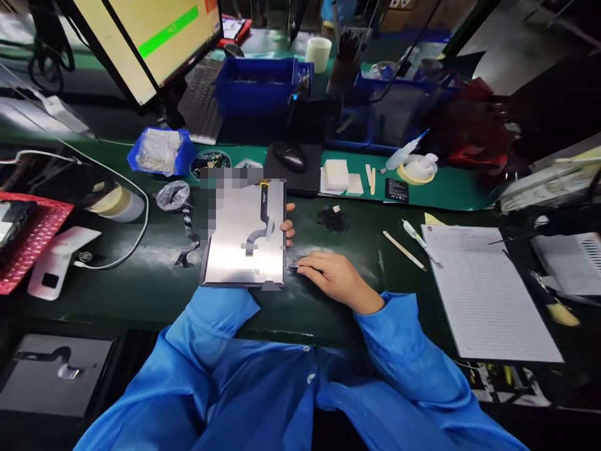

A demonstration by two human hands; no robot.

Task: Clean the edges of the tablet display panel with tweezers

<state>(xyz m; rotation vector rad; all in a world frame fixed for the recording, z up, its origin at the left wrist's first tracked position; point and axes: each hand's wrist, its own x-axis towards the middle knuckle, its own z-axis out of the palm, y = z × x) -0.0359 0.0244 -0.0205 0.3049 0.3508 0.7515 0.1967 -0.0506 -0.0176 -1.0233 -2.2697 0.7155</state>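
A tablet screen panel (230, 244) with a shiny metal back faces me, a dark flex cable (267, 216) running down it. My left hand (288, 227) supports it from behind; only fingertips show, curled round its right edge, and the rest is hidden. Beside the panel's lower right edge, my right hand (331, 275) pinches a thin dark tool (292, 267), perhaps tweezers. Its tip is by the edge, and I cannot tell whether it touches. Pixelated blocks cover the panel's upper left part.
A second panel (56, 376) lies at lower left. To the right are a lined sheet (483, 282), a pen (420, 241) and a wooden stick (404, 250). Black scraps (332, 219), a mouse (288, 156) and blue bins (256, 84) stand beyond. A monitor (164, 37) leans in at upper left.
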